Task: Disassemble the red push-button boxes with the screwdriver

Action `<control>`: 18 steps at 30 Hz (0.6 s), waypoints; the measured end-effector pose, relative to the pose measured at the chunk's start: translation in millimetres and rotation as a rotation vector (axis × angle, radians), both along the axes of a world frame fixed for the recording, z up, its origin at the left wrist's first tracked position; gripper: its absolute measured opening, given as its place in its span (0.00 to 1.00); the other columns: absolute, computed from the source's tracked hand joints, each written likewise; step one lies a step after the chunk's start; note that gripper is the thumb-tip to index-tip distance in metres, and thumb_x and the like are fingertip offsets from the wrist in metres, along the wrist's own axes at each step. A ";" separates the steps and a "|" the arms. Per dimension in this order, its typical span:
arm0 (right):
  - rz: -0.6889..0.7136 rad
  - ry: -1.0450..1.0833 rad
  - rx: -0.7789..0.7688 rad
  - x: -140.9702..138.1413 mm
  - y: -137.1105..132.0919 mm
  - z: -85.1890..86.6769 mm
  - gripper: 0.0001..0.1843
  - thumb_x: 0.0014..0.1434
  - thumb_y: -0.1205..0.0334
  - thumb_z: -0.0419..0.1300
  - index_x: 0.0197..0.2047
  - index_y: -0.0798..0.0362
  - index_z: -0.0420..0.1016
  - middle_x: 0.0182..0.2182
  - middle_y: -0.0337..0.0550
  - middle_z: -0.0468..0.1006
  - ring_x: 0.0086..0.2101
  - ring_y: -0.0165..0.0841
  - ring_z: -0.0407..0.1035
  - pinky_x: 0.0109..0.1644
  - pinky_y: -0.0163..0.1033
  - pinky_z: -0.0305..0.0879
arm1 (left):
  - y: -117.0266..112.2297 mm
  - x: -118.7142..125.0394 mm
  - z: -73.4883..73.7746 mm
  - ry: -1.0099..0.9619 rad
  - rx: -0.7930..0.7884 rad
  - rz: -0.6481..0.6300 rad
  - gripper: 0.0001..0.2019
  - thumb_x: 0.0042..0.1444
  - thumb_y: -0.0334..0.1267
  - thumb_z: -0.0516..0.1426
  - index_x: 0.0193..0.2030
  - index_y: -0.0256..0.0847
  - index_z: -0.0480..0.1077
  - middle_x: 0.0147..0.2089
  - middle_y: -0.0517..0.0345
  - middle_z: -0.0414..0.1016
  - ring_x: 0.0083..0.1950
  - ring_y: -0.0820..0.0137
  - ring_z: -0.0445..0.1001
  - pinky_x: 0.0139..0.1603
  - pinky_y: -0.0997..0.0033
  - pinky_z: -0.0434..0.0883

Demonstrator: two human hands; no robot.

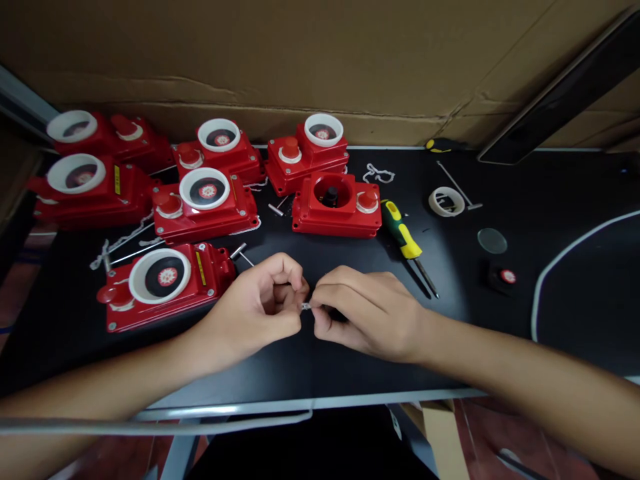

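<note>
My left hand [260,308] and my right hand [367,312] meet over the front middle of the black table [550,220]. Both are curled into pinches, and a tiny silvery part [305,307] shows between their fingertips. What the part is I cannot make out. Just behind the hands lies a red box [336,205] with an open round hole and no white ring. Another red box [165,283] with a white ring and dial sits left of my left hand.
Several more red boxes [205,203] with white rings crowd the back left. A yellow-green screwdriver [406,240] lies right of the open box. A loose white ring [447,201], a clear disc [492,241] and a small black-red dial [506,277] lie at right. Cardboard [320,60] walls the back.
</note>
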State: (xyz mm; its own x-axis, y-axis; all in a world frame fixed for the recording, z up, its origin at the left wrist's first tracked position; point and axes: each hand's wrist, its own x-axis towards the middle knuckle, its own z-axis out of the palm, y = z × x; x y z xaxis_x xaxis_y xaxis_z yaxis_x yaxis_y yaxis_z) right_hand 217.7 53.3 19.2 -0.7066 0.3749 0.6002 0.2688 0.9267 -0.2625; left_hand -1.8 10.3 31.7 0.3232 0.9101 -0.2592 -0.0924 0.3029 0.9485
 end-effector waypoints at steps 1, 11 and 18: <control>-0.007 0.014 -0.002 -1.0 -1.0 -0.7 0.08 0.69 0.74 0.61 0.45 0.52 0.75 0.33 0.38 0.82 0.31 0.29 0.77 0.30 0.36 0.71 | -0.6 0.3 0.0 0.003 0.009 -0.005 0.11 0.52 0.26 0.63 0.38 0.43 0.67 0.34 0.68 0.71 0.32 0.76 0.67 0.35 0.74 0.65; 0.083 0.177 -0.607 -6.2 3.5 -0.7 0.09 0.61 0.76 0.62 0.38 0.53 0.72 0.33 0.35 0.72 0.30 0.23 0.67 0.34 0.30 0.67 | -0.4 -0.5 -0.6 0.044 0.024 -0.006 0.09 0.52 0.28 0.62 0.38 0.42 0.68 0.35 0.66 0.70 0.34 0.76 0.67 0.34 0.73 0.63; 0.128 0.134 -0.495 2.4 6.7 -0.4 0.07 0.70 0.71 0.64 0.51 0.56 0.77 0.41 0.46 0.80 0.31 0.27 0.73 0.35 0.33 0.74 | 1.1 -0.7 0.2 0.031 -0.022 0.014 0.10 0.53 0.30 0.64 0.39 0.41 0.67 0.37 0.65 0.72 0.34 0.76 0.68 0.36 0.74 0.65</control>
State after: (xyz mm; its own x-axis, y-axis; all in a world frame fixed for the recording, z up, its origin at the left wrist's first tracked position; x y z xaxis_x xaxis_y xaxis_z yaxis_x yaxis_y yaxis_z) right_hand 220.1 60.0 18.8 -0.6944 0.5522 0.4614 0.0962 0.7066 -0.7010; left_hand -2.5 11.3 31.9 0.3016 0.9085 -0.2892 -0.0677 0.3230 0.9440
